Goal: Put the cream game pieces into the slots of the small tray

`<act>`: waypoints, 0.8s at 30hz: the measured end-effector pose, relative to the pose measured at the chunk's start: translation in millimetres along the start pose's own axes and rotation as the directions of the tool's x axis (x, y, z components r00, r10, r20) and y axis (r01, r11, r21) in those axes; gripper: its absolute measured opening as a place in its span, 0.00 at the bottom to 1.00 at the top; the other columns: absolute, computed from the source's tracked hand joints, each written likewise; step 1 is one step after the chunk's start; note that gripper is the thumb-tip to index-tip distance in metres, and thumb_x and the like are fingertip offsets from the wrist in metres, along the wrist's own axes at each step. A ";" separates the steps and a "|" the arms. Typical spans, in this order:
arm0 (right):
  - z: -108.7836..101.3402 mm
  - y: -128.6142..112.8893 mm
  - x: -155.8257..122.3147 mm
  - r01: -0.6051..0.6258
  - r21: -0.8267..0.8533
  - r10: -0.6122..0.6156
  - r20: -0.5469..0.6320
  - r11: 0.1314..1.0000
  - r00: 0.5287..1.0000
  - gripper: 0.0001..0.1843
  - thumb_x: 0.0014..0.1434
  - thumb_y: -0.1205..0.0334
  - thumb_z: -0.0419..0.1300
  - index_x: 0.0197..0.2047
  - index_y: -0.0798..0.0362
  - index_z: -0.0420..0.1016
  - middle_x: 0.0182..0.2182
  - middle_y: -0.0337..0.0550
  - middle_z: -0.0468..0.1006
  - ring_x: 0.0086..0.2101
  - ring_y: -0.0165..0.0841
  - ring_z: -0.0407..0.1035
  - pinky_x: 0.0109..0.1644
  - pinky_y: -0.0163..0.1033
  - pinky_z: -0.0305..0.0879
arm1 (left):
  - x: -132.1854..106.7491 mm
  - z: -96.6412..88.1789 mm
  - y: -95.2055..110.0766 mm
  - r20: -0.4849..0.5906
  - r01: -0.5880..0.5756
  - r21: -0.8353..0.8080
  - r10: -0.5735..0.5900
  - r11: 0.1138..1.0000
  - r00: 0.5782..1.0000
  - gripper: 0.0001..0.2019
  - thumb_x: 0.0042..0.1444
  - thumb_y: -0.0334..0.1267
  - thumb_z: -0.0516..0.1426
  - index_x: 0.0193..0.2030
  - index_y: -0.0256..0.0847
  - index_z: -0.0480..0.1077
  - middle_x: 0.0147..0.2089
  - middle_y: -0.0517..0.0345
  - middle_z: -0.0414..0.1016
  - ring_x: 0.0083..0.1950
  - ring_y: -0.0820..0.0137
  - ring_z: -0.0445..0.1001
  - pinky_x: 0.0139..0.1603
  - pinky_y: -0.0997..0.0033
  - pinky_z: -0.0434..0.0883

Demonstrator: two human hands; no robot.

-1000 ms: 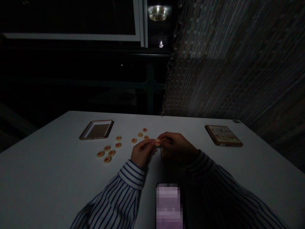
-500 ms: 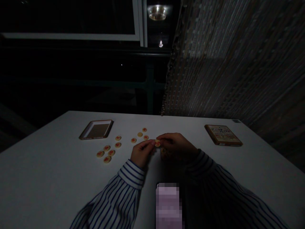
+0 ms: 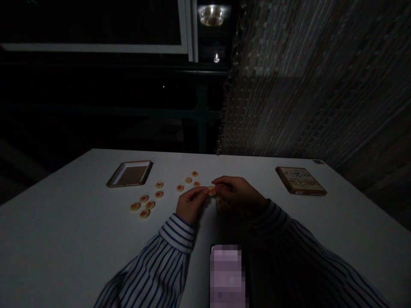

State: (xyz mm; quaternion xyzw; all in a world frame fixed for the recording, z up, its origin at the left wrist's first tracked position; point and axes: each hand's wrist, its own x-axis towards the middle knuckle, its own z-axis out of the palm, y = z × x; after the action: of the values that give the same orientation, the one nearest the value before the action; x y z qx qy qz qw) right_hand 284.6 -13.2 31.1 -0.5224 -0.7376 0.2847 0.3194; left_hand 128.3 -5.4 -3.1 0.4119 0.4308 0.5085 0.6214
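Observation:
Between my two hands is a round, pale Chinese chess piece (image 3: 212,191) with a red character facing up. My left hand (image 3: 190,206) is closed, pinching the piece's left edge between thumb and finger. From the right, my right hand (image 3: 240,192) curls its fingers against the other edge, its index finger raised slightly over it. Under the right hand, in deep shadow, more pieces (image 3: 221,204) lie partly hidden; their arrangement is unclear. Just beyond my left hand several loose pieces (image 3: 188,180) are on the table, one showing no clear mark.
On the white table (image 3: 80,231), a group of red-marked pieces (image 3: 150,205) lies to the left. Behind them is a shallow open box part (image 3: 135,174). A printed box lid (image 3: 300,180) lies at the right. A phone (image 3: 227,276) sits near the front. A string curtain (image 3: 272,107) hangs behind.
My right index finger has lifted a little off the piece, and the character on it shows at a different angle. Both hands stay in nearly the same place. The loose pieces have not moved.

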 end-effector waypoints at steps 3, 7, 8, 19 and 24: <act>0.5 0.2 -0.1 -0.003 0.021 0.003 0.005 1.000 1.000 0.15 0.52 0.62 0.54 0.44 0.54 0.69 0.33 0.40 0.75 0.33 0.29 0.69 0.37 0.34 0.64 | -0.6 0.2 1.2 -0.003 0.005 0.000 -0.005 1.000 1.000 0.16 0.33 0.42 0.63 0.29 0.34 0.72 0.20 0.61 0.71 0.20 0.78 0.66 0.21 0.80 0.62; 1.5 1.1 0.5 -0.006 0.044 0.007 -0.008 0.999 1.000 0.14 0.51 0.62 0.55 0.42 0.53 0.69 0.33 0.41 0.75 0.34 0.29 0.69 0.37 0.35 0.64 | -0.6 0.6 1.4 0.009 0.008 -0.001 -0.008 1.000 1.000 0.15 0.33 0.43 0.63 0.28 0.35 0.72 0.20 0.61 0.71 0.20 0.79 0.66 0.20 0.80 0.62; 1.5 1.3 0.7 -0.007 0.045 0.007 -0.009 0.999 1.000 0.14 0.51 0.62 0.55 0.42 0.53 0.69 0.33 0.41 0.75 0.33 0.29 0.69 0.37 0.35 0.65 | -0.5 0.6 1.2 0.011 0.010 0.000 -0.010 1.000 1.000 0.16 0.33 0.43 0.63 0.28 0.35 0.72 0.21 0.61 0.71 0.20 0.79 0.66 0.20 0.80 0.62; 1.0 -0.1 0.6 -0.026 0.000 0.026 -0.030 1.000 0.999 0.10 0.51 0.63 0.54 0.38 0.52 0.71 0.30 0.39 0.75 0.31 0.29 0.69 0.36 0.34 0.64 | -1.4 0.2 1.9 0.037 0.027 0.004 -0.027 1.000 0.999 0.16 0.34 0.43 0.63 0.29 0.35 0.72 0.19 0.62 0.71 0.19 0.79 0.65 0.20 0.80 0.61; 0.8 -0.7 0.5 -0.001 0.016 0.001 -0.019 1.000 1.000 0.10 0.51 0.63 0.54 0.38 0.53 0.70 0.30 0.39 0.75 0.30 0.29 0.69 0.34 0.33 0.64 | -1.3 0.7 1.7 0.029 0.028 -0.001 -0.028 1.000 0.999 0.17 0.33 0.43 0.63 0.31 0.34 0.72 0.23 0.58 0.73 0.19 0.79 0.66 0.20 0.80 0.62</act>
State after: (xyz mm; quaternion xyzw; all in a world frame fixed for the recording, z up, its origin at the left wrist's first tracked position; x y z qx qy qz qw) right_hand 283.4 -13.0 31.2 -0.5229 -0.7319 0.2859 0.3305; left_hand 128.3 -6.5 -1.1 0.4127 0.4269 0.4939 0.6352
